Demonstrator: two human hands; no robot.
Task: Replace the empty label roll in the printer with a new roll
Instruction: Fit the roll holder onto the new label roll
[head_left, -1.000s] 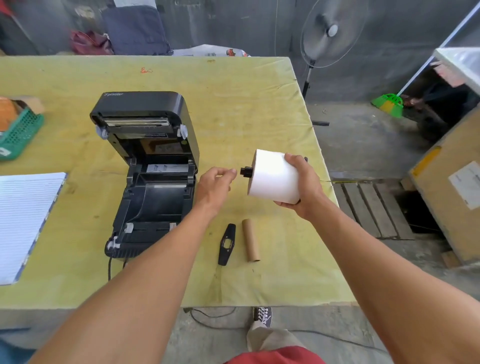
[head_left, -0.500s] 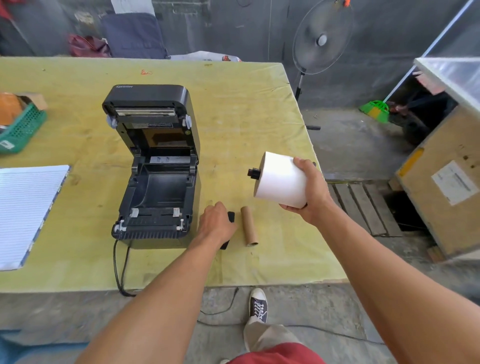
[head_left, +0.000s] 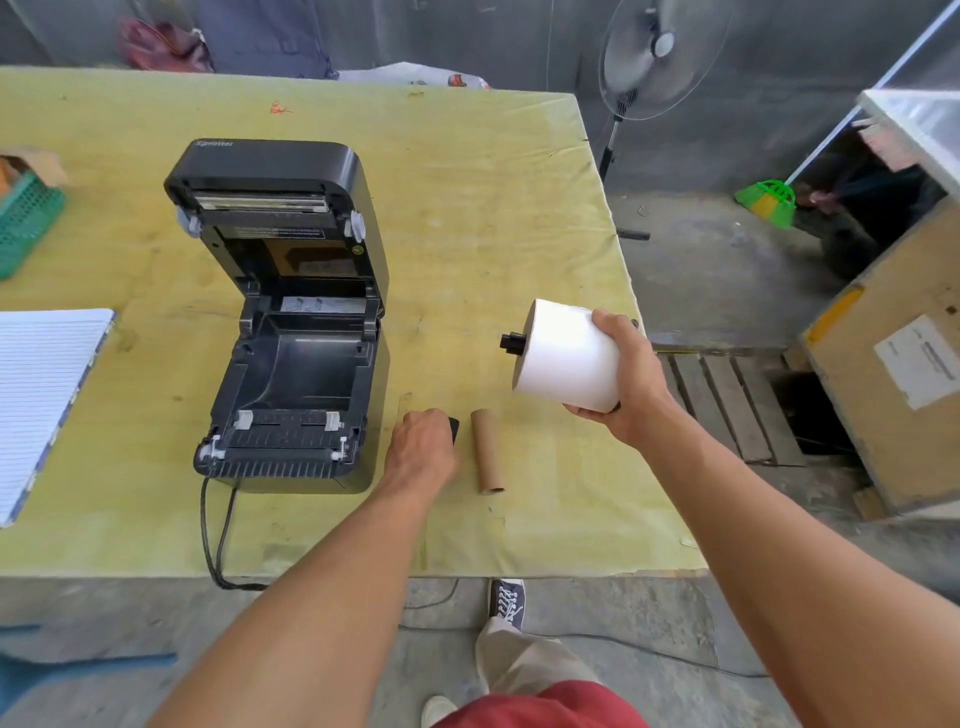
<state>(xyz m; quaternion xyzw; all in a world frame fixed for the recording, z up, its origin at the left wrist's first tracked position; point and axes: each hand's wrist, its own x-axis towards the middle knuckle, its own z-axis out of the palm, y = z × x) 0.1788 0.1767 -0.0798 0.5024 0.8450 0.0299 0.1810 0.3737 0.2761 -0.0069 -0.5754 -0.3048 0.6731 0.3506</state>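
Note:
The black label printer (head_left: 291, 364) stands open on the yellow table (head_left: 493, 208), lid tipped back, its roll bay bare. My right hand (head_left: 631, 379) holds a full white label roll (head_left: 566, 353) in the air to the printer's right. A black spindle (head_left: 511, 343) sticks out of the roll's left end. The empty brown cardboard core (head_left: 487, 452) lies on the table below the roll. My left hand (head_left: 423, 447) rests on the table just left of the core, fingers curled over a flat black plastic piece (head_left: 455, 428), of which only an edge shows.
A lined notebook (head_left: 41, 395) lies at the left edge and a green basket (head_left: 26, 223) sits behind it. The printer's cable (head_left: 213, 545) drops over the front edge. Beyond the table's right edge stand a fan (head_left: 654, 57) and a wooden crate (head_left: 893, 374).
My left hand dropped from beside the roll's spindle down onto the black plastic piece on the table. The roll in my right hand stayed about where it was.

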